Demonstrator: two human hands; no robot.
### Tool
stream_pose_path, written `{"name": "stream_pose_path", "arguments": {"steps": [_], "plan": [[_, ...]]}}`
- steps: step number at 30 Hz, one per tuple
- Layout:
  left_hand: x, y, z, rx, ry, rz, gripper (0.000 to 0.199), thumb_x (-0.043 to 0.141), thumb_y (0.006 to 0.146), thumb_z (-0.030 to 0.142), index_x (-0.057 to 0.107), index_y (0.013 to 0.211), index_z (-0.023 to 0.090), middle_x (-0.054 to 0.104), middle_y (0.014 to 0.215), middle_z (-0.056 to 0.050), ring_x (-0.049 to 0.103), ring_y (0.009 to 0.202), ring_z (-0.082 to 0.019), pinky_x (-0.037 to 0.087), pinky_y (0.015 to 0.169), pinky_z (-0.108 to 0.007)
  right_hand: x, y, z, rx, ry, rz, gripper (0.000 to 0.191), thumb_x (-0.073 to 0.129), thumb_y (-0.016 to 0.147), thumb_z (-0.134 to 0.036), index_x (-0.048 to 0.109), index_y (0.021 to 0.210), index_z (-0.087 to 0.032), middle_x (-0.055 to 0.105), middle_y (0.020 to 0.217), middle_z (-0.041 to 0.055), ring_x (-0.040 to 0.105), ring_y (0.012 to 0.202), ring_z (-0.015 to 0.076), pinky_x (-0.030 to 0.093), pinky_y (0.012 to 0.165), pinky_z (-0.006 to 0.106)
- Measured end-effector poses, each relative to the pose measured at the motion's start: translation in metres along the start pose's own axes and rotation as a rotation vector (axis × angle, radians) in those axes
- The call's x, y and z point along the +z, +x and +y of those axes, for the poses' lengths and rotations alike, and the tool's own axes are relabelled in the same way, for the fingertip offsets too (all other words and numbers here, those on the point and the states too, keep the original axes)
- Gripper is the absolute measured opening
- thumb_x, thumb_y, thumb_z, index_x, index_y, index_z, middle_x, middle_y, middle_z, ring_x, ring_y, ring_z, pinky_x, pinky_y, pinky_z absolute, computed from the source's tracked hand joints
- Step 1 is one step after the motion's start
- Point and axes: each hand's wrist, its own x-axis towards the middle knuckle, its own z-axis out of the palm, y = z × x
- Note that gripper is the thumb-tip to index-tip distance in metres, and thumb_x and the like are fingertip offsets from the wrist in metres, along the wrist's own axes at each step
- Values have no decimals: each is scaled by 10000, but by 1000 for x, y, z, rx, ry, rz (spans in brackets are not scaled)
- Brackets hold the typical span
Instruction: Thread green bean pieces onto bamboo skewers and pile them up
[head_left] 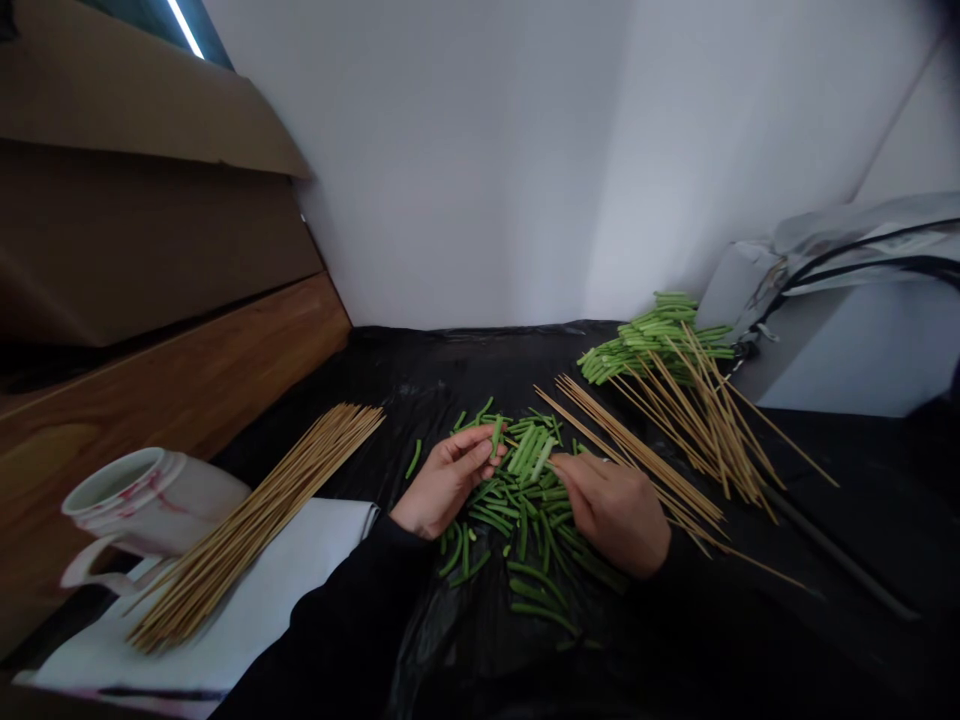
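My left hand (454, 478) pinches a short green stem piece (497, 436) between thumb and fingertips. Just to its right, my right hand (619, 505) is closed on a thin wooden skewer, most of which is hidden by the hand and the green pieces. Several green pieces (531, 452) lie side by side in a row between the hands, threaded on the skewer. Under both hands spreads a loose pile of cut green stems (536, 580) on black plastic sheeting (442, 370).
At left, a bundle of skewers (262, 525) rests against a tipped white mug (165, 500) over white paper (300, 550). Right of my hands lie more skewers (637, 450). Farther back, filled skewers (652, 335) are stacked near a white box (847, 345). A cardboard box (150, 230) stands at upper left.
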Motion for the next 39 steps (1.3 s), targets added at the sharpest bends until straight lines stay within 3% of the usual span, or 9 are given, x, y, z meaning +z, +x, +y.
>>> {"name": "stream_pose_path", "arguments": {"steps": [14, 24, 32, 39], "plan": [[2, 0, -1, -42, 8, 60, 299, 813, 642, 237, 735, 916, 147, 715, 841, -54, 603, 747, -99, 431, 733, -224, 0, 0, -1, -23, -33, 20, 235, 427, 908, -149, 638, 1010, -154, 630, 742, 16, 560, 636, 130, 332, 616, 268], [3, 0, -1, -10, 72, 111, 281, 822, 623, 243, 746, 883, 164, 725, 808, -30, 595, 693, -86, 417, 670, -211, 1, 0, -1, -24, -33, 12, 229, 428, 908, -153, 639, 996, -159, 620, 737, 12, 548, 633, 130, 318, 616, 275], [1, 1, -4, 35, 121, 97, 288, 789, 669, 294, 747, 920, 158, 750, 899, -77, 662, 821, -163, 461, 837, -294, 0, 0, -2, -24, -49, 21, 229, 426, 910, -163, 644, 978, -164, 589, 688, -1, 524, 595, 126, 295, 594, 283], [-1, 2, -3, 54, 181, 117, 269, 793, 658, 300, 753, 875, 146, 753, 838, -73, 668, 771, -168, 476, 835, -308, 1, 0, -3, -28, -33, 1, 234, 423, 900, -137, 640, 985, -159, 591, 691, 4, 535, 619, 130, 306, 609, 277]]}}
